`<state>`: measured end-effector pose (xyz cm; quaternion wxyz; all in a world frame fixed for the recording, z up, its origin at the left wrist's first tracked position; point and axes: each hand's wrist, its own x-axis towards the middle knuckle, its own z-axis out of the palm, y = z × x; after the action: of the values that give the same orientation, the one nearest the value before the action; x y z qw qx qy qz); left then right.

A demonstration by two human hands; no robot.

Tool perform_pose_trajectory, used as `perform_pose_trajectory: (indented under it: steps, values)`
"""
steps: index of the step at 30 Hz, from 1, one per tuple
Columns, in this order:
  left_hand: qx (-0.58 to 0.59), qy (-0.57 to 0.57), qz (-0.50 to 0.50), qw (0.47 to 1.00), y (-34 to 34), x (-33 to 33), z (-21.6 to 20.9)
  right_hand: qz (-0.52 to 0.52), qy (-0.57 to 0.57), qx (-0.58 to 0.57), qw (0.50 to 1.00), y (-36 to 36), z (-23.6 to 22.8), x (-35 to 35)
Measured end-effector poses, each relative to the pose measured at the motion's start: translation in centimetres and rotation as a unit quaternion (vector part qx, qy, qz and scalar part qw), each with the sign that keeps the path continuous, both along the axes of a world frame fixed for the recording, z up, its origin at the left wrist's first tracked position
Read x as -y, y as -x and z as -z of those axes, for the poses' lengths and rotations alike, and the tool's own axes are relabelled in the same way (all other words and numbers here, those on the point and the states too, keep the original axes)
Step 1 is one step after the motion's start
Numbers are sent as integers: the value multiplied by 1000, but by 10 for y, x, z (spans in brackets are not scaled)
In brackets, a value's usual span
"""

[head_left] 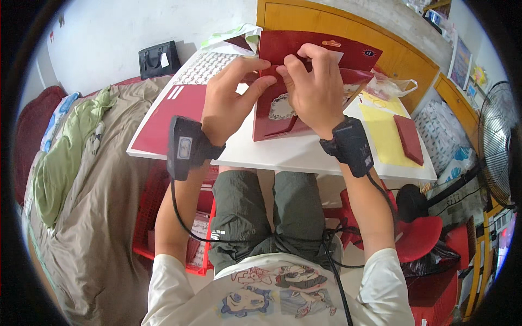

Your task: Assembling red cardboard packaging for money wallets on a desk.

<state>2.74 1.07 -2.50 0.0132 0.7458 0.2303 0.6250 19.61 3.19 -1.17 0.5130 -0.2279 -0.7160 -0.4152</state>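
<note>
Sitting at table: white printed shirt point(277, 296) and dark green shorts point(239, 209) nearest, a black cord point(326, 247) trailing across the lap. Red basket point(149, 214) below table level at 7 o'clock; red stool point(418, 242) at 4. Black band point(187, 148) on left wrist, another point(354, 148) on right.

Both hands raised at 12 o'clock, at the upper left part of a dark red cardboard box point(265, 119) standing on the white table point(234, 151). Left hand point(231, 95): thumb and forefinger bent toward each other at the box's left edge; cannot tell whether they pinch the card. Right hand point(318, 89): fingers curled at the box's top, thumb pointing toward the left hand; cannot tell how firmly it grips. Tall back panel, with a hanging slot, rises behind the fingers.

On the table at 2 o'clock, yellow sheet point(386, 146) with a small dark red packet point(409, 140) on it. At 10, dark red card point(171, 117), patterned part beyond.

Farther: clear plastic bag point(391, 87) at 1, bed point(109, 185) at 9, fan point(497, 141) at 3, black handbag point(157, 60) at 10, wooden headboard point(402, 54) past the table at 1.
</note>
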Motion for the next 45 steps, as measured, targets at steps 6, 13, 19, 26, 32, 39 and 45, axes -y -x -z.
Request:
perform_pose_trajectory:
  steps: [6,13,19,26,32,39,45]
  values:
    - [-22,-11,2,1000,7,-7,-4,32,-60,26,997,8,8,-4]
    - [-94,-31,-8,995,15,-14,-12,-86,44,54,994,5,-3,-2]
    - [-100,-38,-20,994,17,-18,-15,-127,94,123,980,-6,-20,-10]
    - [-66,-45,-43,996,9,-19,-11,-179,168,130,961,-8,-32,-12]
    - [-39,-31,-40,998,5,-18,-12,-202,238,105,944,-11,-37,-17]
    - [-50,22,-26,998,13,-15,-13,-146,131,92,976,-30,-33,-22]
    - [-92,-140,-232,958,1,-9,-18,-155,135,79,975,-30,-33,-25]
